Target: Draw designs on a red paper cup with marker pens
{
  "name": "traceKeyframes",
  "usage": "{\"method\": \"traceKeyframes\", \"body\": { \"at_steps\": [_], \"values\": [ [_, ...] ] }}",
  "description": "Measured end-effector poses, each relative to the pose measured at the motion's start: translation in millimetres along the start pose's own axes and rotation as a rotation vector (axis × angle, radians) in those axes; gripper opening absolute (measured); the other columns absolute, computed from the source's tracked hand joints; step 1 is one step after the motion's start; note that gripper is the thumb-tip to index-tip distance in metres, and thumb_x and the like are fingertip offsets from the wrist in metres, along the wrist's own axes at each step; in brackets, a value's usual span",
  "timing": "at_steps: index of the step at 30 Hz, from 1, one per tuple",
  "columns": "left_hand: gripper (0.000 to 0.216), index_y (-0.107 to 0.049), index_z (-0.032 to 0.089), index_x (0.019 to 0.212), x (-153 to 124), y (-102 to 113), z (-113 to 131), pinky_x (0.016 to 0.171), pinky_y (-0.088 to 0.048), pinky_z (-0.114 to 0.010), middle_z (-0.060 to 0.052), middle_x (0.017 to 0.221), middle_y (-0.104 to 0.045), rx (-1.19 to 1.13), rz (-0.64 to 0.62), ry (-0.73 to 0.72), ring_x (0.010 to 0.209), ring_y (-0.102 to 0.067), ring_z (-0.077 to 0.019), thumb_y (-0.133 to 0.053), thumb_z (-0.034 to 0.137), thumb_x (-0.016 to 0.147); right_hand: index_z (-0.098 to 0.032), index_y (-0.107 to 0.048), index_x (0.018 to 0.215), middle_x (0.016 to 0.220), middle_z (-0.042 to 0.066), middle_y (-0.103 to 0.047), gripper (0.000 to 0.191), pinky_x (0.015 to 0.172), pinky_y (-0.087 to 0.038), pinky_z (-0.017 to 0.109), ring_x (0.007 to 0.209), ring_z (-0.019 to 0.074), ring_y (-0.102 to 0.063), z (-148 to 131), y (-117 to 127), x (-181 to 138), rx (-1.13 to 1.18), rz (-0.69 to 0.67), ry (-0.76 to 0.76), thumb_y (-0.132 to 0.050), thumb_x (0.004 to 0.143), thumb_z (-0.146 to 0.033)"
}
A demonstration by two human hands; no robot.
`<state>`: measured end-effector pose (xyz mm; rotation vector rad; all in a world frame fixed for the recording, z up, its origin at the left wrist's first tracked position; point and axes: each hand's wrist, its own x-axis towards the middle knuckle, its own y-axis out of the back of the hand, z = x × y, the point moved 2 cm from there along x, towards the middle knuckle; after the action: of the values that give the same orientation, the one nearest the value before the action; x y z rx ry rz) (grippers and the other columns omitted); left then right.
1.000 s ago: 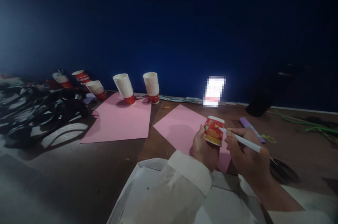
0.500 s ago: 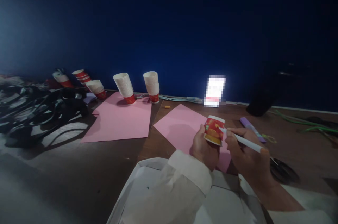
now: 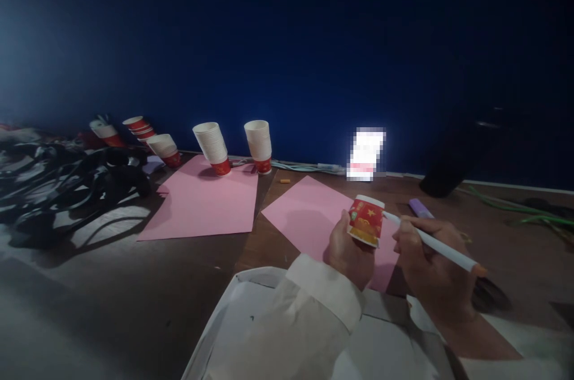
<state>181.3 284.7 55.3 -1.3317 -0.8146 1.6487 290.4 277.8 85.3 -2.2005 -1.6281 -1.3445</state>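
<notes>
My left hand [image 3: 347, 254] is closed round a small red paper cup [image 3: 366, 221] with a white rim and gold pattern, held tilted above a pink paper sheet [image 3: 309, 218]. My right hand [image 3: 428, 269] grips a white pen [image 3: 433, 244] with an orange end; its tip touches the cup's right side. Both sleeves are white.
A second pink sheet [image 3: 204, 201] lies to the left, with stacks of white and red cups [image 3: 213, 147] along a dark blue wall. Black tangled gear [image 3: 58, 183] fills the far left. A purple marker [image 3: 419, 208], green cables [image 3: 515, 207] and a bright blurred screen [image 3: 366, 154] sit on the right.
The right hand and pen have shifted slightly right and the pen lies flatter. The cup stays in the left hand, barely moved.
</notes>
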Motion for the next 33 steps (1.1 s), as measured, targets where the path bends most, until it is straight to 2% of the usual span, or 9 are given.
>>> {"method": "traceKeyframes", "body": {
  "at_steps": [9,14,19,29,33],
  "values": [
    [0.028,-0.067,0.013,0.095,-4.5,-3.5,1.9,0.083,-0.054,-0.027,-0.011,0.098,-0.071,-0.033,-0.02,0.019,0.087,-0.068,-0.0182,-0.052,0.037,0.095,-0.019,-0.067,0.096,0.085,0.008,-0.07,0.026,0.067,-0.052,0.033,0.07,0.0184,-0.064,3.9,-4.1,-2.3,-0.008,-0.01,0.032,-0.059,0.092,-0.043],
    [0.031,-0.066,0.014,0.09,-2.9,-3.2,2.0,0.082,-0.054,-0.028,-0.012,0.097,-0.071,-0.047,-0.1,0.027,0.088,-0.069,-0.0191,-0.049,0.039,0.096,-0.02,-0.066,0.093,0.08,0.005,-0.069,0.028,0.064,-0.049,0.032,0.065,0.017,-0.062,5.6,-6.0,-2.7,-0.025,-0.039,-0.019,-0.058,0.092,-0.047],
    [0.03,-0.065,0.015,0.089,-4.0,-3.5,2.3,0.086,-0.054,-0.028,-0.013,0.101,-0.07,-0.036,-0.074,0.036,0.096,-0.069,-0.0211,-0.049,0.039,0.096,-0.021,-0.066,0.096,0.081,0.005,-0.068,0.025,0.067,-0.05,0.032,0.07,0.0178,-0.063,6.2,-7.6,-2.3,-0.009,-0.072,0.028,-0.057,0.093,-0.044],
    [0.038,-0.067,0.013,0.094,-3.9,-3.8,2.3,0.09,-0.053,-0.03,-0.012,0.097,-0.071,-0.029,-0.131,0.041,0.09,-0.069,-0.02,-0.042,0.041,0.098,-0.021,-0.066,0.098,0.084,0.006,-0.069,0.025,0.066,-0.05,0.031,0.071,0.0182,-0.064,8.8,-8.5,-2.6,-0.011,-0.09,0.049,-0.057,0.093,-0.044],
    [0.038,-0.068,0.013,0.093,-4.3,-4.2,2.5,0.09,-0.053,-0.031,-0.013,0.097,-0.071,-0.029,-0.112,0.038,0.091,-0.069,-0.0212,-0.043,0.041,0.098,-0.02,-0.065,0.097,0.085,0.006,-0.069,0.026,0.067,-0.051,0.032,0.072,0.0184,-0.064,8.2,-8.5,-2.2,-0.004,-0.108,0.049,-0.056,0.094,-0.044]
  ]
}}
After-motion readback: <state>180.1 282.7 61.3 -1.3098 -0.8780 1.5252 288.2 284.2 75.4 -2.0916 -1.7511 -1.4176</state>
